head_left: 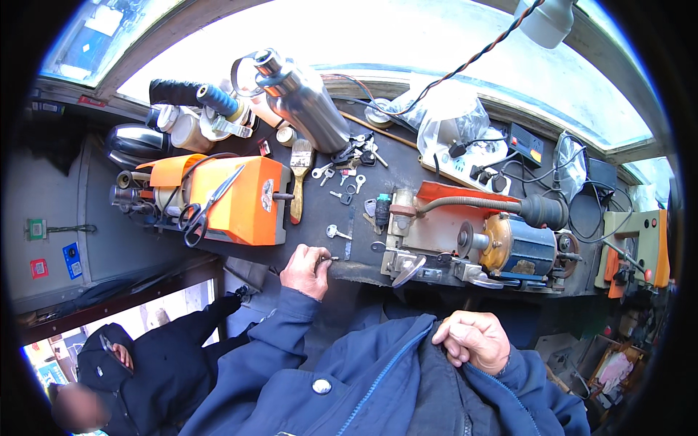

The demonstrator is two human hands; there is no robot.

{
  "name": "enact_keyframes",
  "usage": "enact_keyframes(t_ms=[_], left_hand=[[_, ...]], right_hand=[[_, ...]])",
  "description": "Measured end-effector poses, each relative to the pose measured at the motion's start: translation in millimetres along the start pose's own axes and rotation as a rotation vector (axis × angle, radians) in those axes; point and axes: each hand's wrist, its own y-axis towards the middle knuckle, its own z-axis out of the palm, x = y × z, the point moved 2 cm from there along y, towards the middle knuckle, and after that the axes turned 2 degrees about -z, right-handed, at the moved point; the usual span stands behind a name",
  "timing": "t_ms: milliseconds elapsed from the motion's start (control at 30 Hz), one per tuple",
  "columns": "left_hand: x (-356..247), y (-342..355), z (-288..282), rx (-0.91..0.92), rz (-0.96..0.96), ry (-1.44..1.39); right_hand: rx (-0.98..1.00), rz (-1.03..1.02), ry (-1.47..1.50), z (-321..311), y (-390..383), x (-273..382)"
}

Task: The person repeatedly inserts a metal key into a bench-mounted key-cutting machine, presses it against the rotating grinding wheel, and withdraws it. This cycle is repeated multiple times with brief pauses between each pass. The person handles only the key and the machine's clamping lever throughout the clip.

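At the bench's near edge, my left hand [304, 272] is closed, thumb and fingers pinched together. A small thin metal piece [333, 258] pokes out from the fingertips; most of it is hidden. My right hand [478, 339] is curled round the front edge of my dark blue jacket [378, 367], in front of my chest. Just beyond the left hand lies a single key [338, 232]. Farther back are several loose keys [340, 196] and a key bunch [356, 152]. To the right stands a key-cutting machine [443, 247] with a blue motor [527, 251].
Left on the bench [313, 232] sits an orange machine [240, 207] with scissors [211, 207] on top. A brush [300, 182], a steel flask [309, 109] and a power strip [465, 171] stand behind. Another person [160, 370] is at the lower left.
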Motion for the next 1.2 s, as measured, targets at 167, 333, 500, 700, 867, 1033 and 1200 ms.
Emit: enact_keyframes(t_ms=[167, 333, 500, 700, 867, 1033, 1200], left_hand=[[-2, 2, -10, -0.072, 0.211, -0.002], [-24, -11, -24, -0.253, 0.405, -0.31], [-56, -27, -34, -0.22, 0.564, -0.576], [-76, -35, -47, -0.073, 0.723, -0.592], [-78, -35, -48, -0.148, 0.782, -0.558], [-77, -35, -47, -0.142, 0.803, -0.595], [-76, -36, -52, -0.065, 0.692, -0.662]], right_hand=[[-0.042, -0.001, -0.068, 11, 3, -1], [-0.076, 0.023, -0.134, 23, 14, -4], [-0.064, -0.043, -0.139, 45, 32, -11], [-0.007, -0.173, -0.205, 63, 48, -20], [0.042, -0.287, -0.283, 70, 48, -18], [-0.011, -0.288, -0.335, 75, 46, -18], [-0.086, -0.519, -0.539, 77, 44, -15]])
